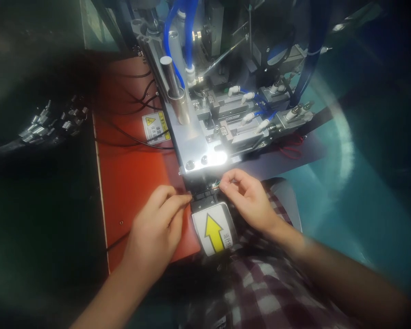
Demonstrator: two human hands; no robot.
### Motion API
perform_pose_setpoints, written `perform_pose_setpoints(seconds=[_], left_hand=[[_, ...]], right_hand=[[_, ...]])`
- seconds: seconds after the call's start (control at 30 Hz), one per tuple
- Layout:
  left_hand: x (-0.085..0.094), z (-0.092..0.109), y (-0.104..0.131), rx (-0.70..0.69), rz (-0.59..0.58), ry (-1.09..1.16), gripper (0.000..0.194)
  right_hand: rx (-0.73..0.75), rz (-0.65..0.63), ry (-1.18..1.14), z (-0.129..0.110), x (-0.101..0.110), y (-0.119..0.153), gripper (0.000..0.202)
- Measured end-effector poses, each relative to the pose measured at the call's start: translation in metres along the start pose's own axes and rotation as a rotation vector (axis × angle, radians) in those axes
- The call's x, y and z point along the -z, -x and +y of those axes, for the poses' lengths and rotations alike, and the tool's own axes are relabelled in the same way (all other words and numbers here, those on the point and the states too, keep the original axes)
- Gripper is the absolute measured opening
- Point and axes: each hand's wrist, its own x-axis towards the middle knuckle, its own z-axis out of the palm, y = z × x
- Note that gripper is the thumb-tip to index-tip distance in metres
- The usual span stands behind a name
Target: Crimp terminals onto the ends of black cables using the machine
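Observation:
My left hand (159,224) is closed in a pinch at the left side of a dark slot in the machine's front end. A thin black cable (117,241) runs under this hand from the left and seems to come out at its fingertips. Across the slot, my right hand (248,196) pinches the tips of thin coloured wires (215,185), partly hidden by the fingers. Just below both hands sits a rounded guide with a white label bearing a yellow arrow (214,230). Above the slot is a shiny metal plate (195,153).
A machine with pneumatic cylinders (241,112) and blue air hoses (190,36) rises behind the hands. An orange-red base (130,173) carries a warning sticker (154,128) and loose black cables. Small metallic parts (41,123) lie in a pile at left.

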Motion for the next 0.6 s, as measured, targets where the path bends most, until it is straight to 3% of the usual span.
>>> perform_pose_setpoints(seconds=[0.6], left_hand=[[0.0002, -0.0003, -0.0010, -0.015, 0.013, -0.011, 0.018]], right_hand=[[-0.018, 0.016, -0.024, 0.0015, -0.0013, -0.0001, 0.015]])
